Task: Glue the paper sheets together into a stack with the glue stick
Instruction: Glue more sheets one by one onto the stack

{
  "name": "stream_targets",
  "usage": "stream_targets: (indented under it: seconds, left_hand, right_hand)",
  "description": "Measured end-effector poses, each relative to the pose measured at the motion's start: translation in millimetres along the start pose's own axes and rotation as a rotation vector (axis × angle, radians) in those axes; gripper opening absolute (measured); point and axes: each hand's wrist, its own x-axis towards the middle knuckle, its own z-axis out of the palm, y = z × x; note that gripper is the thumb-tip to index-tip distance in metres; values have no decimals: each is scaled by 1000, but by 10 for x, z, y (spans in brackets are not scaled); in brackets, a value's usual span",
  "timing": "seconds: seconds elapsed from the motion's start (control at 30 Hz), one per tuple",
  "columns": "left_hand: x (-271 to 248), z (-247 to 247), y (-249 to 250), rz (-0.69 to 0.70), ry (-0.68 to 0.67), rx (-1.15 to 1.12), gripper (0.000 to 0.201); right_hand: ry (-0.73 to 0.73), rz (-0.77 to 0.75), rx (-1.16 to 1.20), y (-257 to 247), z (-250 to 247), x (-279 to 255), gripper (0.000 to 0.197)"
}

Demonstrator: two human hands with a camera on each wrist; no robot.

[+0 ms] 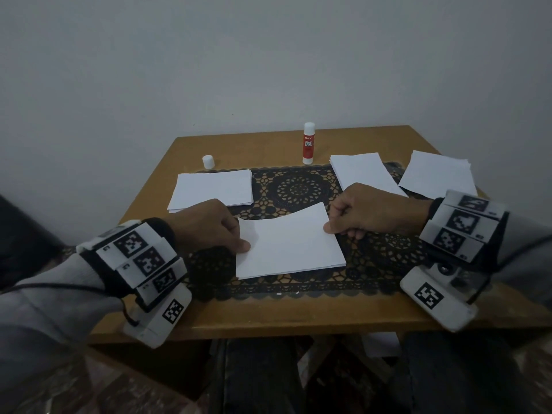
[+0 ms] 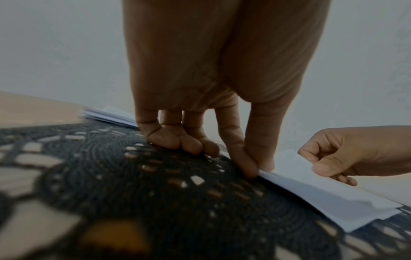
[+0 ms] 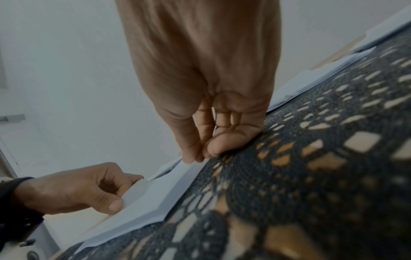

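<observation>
On the black lace mat (image 1: pixel 298 189) at the worktop's (image 1: pixel 268 312) near-centre lies the small stack of white rectangular paper sheets (image 1: pixel 288 243), each short edge held by one hand. Paper like this should be v. light, floppy and slick sheet-on-sheet — best taken at opposite edges, thumb on top, so layers don't skid while glue sets. Left hand (image 1: pixel 209 225): thumb and forefinger clamped on the left edge, other fingers (image 2: pixel 177 140) curled onto the mat. Right hand (image 1: pixel 367 209): thumb and fingers pinching the right edge, wrist low. Red-and-white glue stick (image 1: pixel 308 143) stands uncapped at the back — its white cap (image 1: pixel 208 161) well apart, w/ three more white paper piles around.
</observation>
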Motion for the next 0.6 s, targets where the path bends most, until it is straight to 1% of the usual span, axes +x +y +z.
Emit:
stream_targets:
  seconds: [0.43,0.6]
  left_hand:
    - [-2,11,14,-3,1,5,31]
    - [6,16,23,-5,4,15,33]
  right_hand:
    - [15,-22,-45,7,22,18,19]
    - [13,-22,-63,7,23,27,20]
